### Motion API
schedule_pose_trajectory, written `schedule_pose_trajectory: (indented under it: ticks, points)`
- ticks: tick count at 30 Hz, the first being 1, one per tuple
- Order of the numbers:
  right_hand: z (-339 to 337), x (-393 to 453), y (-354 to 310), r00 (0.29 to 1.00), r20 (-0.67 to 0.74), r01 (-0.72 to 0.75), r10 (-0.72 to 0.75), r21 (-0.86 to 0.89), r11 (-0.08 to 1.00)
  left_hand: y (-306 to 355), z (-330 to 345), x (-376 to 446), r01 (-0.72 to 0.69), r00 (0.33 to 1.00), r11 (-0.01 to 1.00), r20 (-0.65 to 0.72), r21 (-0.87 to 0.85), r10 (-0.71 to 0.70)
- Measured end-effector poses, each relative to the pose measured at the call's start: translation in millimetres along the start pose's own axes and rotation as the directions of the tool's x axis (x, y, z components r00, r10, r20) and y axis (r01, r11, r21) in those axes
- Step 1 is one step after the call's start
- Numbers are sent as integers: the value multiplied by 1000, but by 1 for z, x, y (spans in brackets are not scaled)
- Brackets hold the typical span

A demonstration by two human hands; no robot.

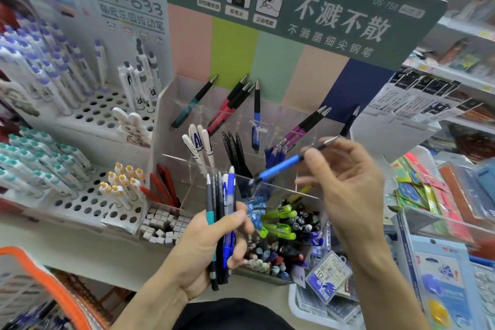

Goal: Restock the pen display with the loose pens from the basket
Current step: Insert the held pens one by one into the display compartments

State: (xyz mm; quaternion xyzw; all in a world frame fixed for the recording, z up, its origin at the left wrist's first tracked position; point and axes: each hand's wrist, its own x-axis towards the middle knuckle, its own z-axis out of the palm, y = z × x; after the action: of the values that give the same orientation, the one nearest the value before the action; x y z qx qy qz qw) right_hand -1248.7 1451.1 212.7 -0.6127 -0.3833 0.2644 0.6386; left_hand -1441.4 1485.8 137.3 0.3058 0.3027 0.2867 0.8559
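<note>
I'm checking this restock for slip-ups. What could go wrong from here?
The right hand pinches the blue pen only near its tip, so it might swing or drop. It could land in the wrong compartment of the clear display. The left hand grips a mixed bundle of pens that may slide out.

Pen display (pixel 171 104) stood centre on shelf, perforated pen racks (pixel 88 112) to its left, basket (pixel 40 276) at lower left, left hand (pixel 211 244) w/ pen bundle (pixel 221 211) before display, right hand (pixel 345 182) w/ single pen (pixel 281 167) over compartments, packaged goods (pixel 442 262) to right
</note>
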Motion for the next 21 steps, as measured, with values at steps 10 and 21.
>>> schedule_pose_trajectory:
  ticks: [10, 21]
  points:
    - [46, 80, -14, 847, 47, 500, -530, -410, 763, 2, 2, -5, 48, 998, 989, 34, -137, -44]
    - [60, 80, 1, 854, 105, 460, -510, -610, 645, 5, -5, -11, -30, 996, 992, 76, -125, 40]
